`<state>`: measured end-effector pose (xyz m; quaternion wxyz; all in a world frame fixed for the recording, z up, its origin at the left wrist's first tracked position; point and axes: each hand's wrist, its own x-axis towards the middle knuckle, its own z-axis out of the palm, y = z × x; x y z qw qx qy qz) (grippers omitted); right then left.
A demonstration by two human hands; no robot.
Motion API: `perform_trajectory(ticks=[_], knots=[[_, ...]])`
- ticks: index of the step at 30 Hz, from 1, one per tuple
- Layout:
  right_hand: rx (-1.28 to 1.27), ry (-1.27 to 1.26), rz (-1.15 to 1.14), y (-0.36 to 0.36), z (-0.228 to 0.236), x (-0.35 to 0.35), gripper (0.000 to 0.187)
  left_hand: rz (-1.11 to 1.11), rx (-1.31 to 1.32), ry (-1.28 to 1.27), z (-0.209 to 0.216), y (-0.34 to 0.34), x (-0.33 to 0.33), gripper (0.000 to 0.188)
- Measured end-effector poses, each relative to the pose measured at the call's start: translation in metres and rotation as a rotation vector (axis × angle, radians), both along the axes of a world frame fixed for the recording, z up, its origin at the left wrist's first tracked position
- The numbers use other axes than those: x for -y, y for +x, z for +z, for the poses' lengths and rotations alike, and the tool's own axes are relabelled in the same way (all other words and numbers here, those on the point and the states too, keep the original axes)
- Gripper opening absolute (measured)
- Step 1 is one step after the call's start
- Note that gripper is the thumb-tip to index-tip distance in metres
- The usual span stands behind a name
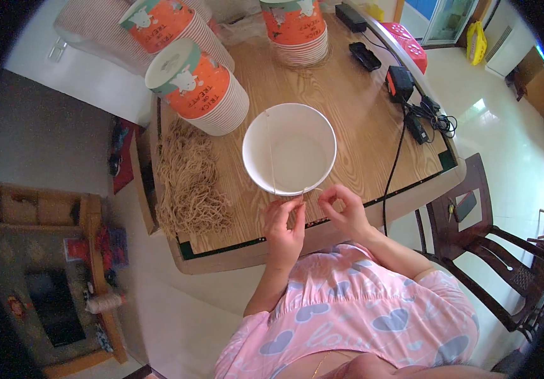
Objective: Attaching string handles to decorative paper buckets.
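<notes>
A white paper bucket (322,148) stands upright with its open mouth toward me on the wooden tabletop. Across its mouth, from the far rim down to the near rim, runs a thin tan twine (271,151). My left hand (284,224) is at the near rim, thumb and fingers pinched together on the twine. Just to its right, my right hand (346,211) is also closed in a pinch, with a short twine end showing at its fingertips. A tangled heap of the same tan twine strands (190,180) lies left of the bucket.
Stacks of orange printed paper buckets stand at the far left (205,88) and far middle (294,35). Along the right table edge lie a black power adapter (400,84), coiled cables (436,117) and a black tray (365,57). A dark wooden chair (468,215) stands at the right.
</notes>
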<state>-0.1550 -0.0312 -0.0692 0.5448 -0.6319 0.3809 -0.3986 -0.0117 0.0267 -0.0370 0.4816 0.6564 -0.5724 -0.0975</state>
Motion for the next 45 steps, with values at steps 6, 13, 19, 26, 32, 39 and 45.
perform_trajectory(ticks=[6,13,19,26,32,39,45], knots=[[0.035,-0.296,-0.18,0.005,0.018,0.006,0.015,-0.01,-0.001,-0.019,0.009,-0.004,0.001,0.012],[-0.041,-0.291,-0.152,0.01,0.011,0.01,0.015,-0.018,0.01,-0.003,0.009,-0.003,0.003,0.009],[-0.012,-0.248,-0.067,0.009,0.007,0.001,0.014,0.015,0.012,0.036,0.004,-0.004,0.005,0.012],[-0.104,-0.391,-0.25,0.011,0.017,0.015,0.019,0.024,-0.074,0.071,0.004,-0.008,0.008,0.014],[-0.138,-0.549,-0.179,0.021,0.005,0.016,0.019,0.03,-0.074,0.039,0.008,-0.008,0.01,0.012],[-0.15,-0.525,-0.099,0.014,0.005,0.004,0.017,0.067,-0.044,0.057,0.008,-0.007,0.01,0.011],[0.072,-0.293,-0.004,0.016,0.005,-0.002,0.015,0.014,-0.028,0.042,0.007,-0.004,0.014,0.01]])
